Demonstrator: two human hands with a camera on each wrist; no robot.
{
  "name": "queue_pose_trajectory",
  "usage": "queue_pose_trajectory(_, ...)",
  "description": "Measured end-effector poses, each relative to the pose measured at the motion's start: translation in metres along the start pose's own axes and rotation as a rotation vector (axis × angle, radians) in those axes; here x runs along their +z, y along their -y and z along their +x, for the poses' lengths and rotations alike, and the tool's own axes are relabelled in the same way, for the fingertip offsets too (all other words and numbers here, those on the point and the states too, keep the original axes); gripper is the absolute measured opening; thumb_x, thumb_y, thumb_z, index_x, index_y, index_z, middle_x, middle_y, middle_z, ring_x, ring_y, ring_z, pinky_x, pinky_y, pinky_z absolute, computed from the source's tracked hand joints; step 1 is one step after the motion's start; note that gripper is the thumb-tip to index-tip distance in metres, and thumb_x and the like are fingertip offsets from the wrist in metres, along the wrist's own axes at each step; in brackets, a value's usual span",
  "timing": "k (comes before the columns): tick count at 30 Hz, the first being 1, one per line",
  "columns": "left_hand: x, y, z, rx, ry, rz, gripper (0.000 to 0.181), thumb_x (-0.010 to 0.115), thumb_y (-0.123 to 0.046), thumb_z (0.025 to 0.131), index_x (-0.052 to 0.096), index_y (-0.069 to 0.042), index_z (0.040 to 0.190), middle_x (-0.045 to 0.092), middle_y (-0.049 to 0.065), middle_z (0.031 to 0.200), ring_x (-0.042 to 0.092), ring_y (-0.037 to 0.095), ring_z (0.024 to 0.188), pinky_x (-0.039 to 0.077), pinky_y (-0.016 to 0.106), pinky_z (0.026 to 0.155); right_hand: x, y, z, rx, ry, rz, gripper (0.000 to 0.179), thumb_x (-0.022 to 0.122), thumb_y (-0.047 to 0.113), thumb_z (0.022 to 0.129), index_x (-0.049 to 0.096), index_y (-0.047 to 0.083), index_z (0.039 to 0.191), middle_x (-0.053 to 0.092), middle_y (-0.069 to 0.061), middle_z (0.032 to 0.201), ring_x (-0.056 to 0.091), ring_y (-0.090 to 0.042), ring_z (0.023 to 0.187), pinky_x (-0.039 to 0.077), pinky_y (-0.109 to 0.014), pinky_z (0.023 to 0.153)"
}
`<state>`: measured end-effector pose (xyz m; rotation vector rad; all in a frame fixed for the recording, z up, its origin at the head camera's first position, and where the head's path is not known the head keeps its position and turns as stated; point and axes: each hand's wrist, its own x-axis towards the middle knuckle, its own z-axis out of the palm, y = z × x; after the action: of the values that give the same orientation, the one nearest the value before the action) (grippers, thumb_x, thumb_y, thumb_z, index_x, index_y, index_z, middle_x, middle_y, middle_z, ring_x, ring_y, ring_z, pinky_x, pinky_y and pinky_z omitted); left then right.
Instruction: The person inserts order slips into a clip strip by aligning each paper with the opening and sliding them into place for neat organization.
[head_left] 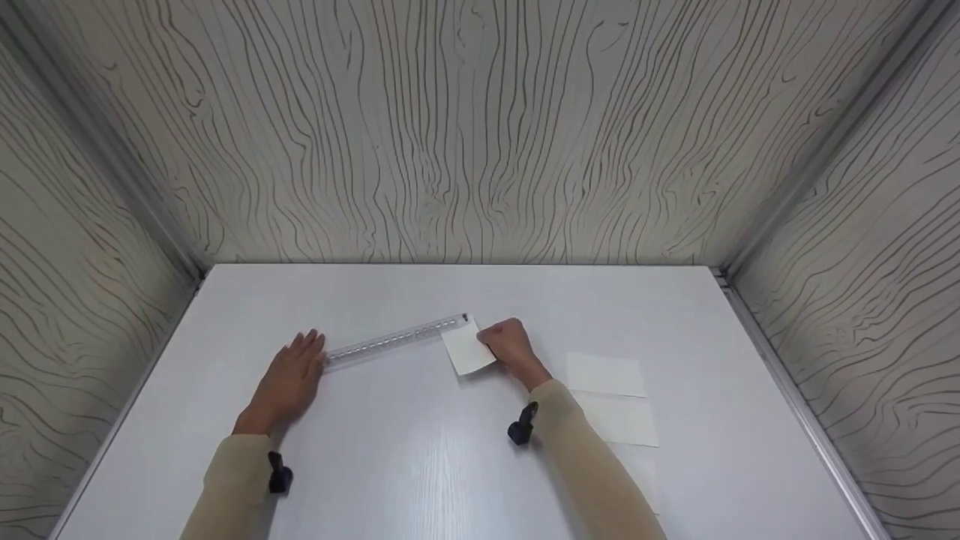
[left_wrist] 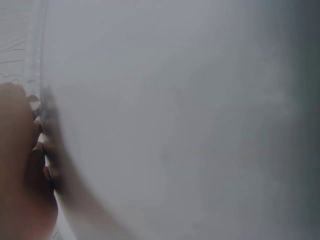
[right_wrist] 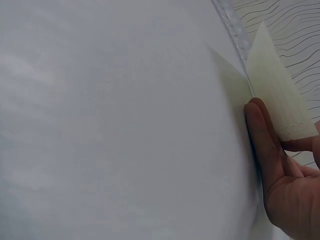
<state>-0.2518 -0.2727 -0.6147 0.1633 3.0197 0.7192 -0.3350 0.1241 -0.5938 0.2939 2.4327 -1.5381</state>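
Observation:
A clear plastic ruler [head_left: 397, 341] lies slantwise on the white table, its right end farther back. My left hand [head_left: 289, 379] rests flat at the ruler's left end, fingers straight and touching it. In the left wrist view, that hand [left_wrist: 22, 170] is at the edge, beside the ruler's strip. My right hand [head_left: 514, 351] pinches a small cream paper sheet [head_left: 466, 350] by its right side. The sheet is at the ruler's right end, its lower edge slightly raised. In the right wrist view, the paper [right_wrist: 275, 85] stands tilted between thumb and fingers, with faint small squares along one edge.
Several similar cream paper sheets [head_left: 606, 373] lie in a column on the right of the table [head_left: 390, 450], partly behind the right sleeve [head_left: 600, 469]. Walls with a wood-line pattern [head_left: 465, 135] enclose the back and both sides.

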Motion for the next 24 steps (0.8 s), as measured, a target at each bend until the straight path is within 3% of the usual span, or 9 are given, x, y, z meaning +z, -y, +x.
queue_pose_trajectory(10, -0.002, 0.001, 0.002, -0.018, 0.003, 0.000, 0.063, 0.022, -0.044, 0.116, 0.028, -0.006, 0.166, 0.023, 0.016, 0.176, 0.014, 0.041, 0.165, 0.007, 0.059, 0.137, 0.006, 0.000, 0.001, -0.057, 0.002, 0.043, 0.028, 0.067, 0.012, 0.098, 0.072, -0.010, 0.115, 0.075, -0.021, 0.110, 0.071, -0.020, 0.087, 0.060, -0.023, 0.069)
queue_pose_trajectory(24, 0.002, -0.001, 0.000, -0.021, -0.014, -0.016, 0.061, 0.024, -0.042, 0.116, 0.029, -0.007, 0.166, 0.024, 0.014, 0.176, 0.014, 0.039, 0.165, 0.008, 0.057, 0.137, 0.013, -0.001, -0.001, -0.046, -0.008, 0.024, 0.029, 0.070, 0.016, 0.097, 0.071, -0.006, 0.116, 0.073, -0.018, 0.113, 0.071, -0.024, 0.098, 0.063, -0.029, 0.082)
